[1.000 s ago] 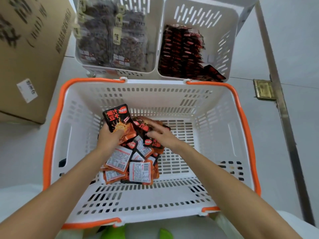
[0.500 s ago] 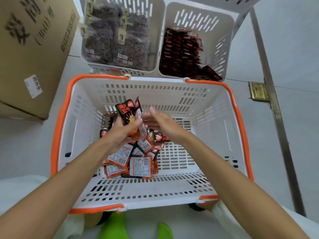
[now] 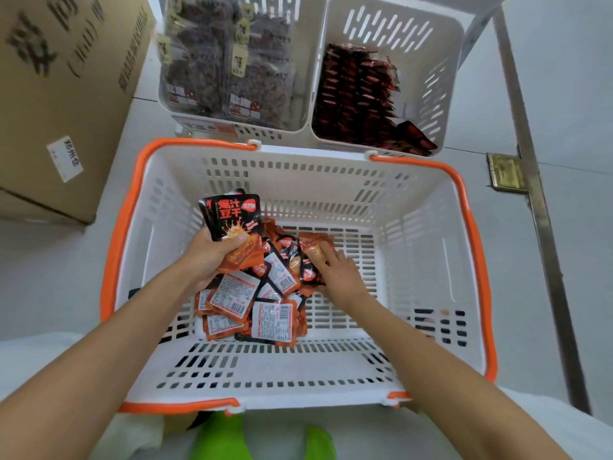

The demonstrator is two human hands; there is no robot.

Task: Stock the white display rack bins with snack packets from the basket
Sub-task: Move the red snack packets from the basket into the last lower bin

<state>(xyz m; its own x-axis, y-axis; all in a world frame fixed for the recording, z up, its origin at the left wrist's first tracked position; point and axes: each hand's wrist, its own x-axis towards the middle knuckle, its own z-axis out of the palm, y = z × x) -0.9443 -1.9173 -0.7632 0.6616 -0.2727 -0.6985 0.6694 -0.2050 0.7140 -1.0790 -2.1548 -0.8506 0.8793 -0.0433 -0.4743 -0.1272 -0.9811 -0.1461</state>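
Stack of black-and-orange snack packets (image 3: 232, 220) gripped upright in left hand (image 3: 212, 257), thumb across the front, above the loose pile (image 3: 265, 303) in white slotted basket with orange rim (image 3: 331, 180). Right hand (image 3: 338, 273), beside the stack half a second ago, now lies on the pile's right edge, fingers over one packet; grip unclear. White rack bins (image 3: 444, 78) sit just beyond the basket.

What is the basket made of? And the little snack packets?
Basket: looks like hard plastic, white with an orange rim, fairly matte, with moulded slots all over. Snack packets: probably thin plastic film or foil, glossy, since they catch the light and look crinkly.
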